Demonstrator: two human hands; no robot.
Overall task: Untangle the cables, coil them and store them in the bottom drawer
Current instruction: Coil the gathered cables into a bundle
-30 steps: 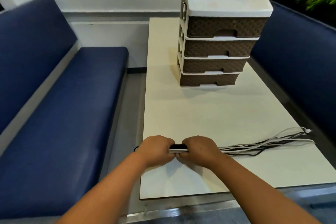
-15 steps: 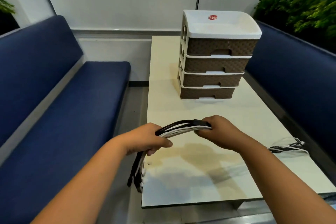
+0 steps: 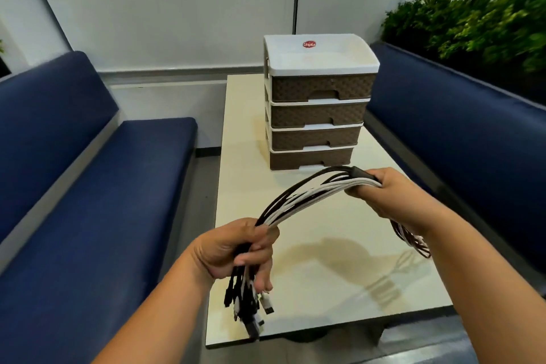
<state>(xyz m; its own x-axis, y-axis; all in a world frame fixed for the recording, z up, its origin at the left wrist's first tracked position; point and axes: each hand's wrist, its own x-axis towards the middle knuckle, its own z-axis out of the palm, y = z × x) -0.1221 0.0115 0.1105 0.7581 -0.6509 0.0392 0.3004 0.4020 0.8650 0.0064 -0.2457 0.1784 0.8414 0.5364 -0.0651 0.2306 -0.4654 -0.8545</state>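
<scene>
Nearest the camera, a bundle of black and white cables (image 3: 307, 198) is gripped by the left hand (image 3: 236, 251) above the near left corner of the tabletop (image 3: 339, 275), its fingers curled tightly round the strands, with the plug ends hanging loose below the fist. From there the bundle arches up and rightward to the right hand (image 3: 396, 198), by which it is pinched over the middle of the tabletop; the remaining length trails down behind that wrist toward the right edge. Further back, near the far end, the drawer unit (image 3: 316, 103) is seen, with the bottom drawer (image 3: 311, 158) closed. No coiling appears begun. If the strands are pulled apart too briskly, knots could be tightened, and the dangling plugs could be snagged on the near edge. Should either grip be loosened, the bundle could be dropped to the floor.
</scene>
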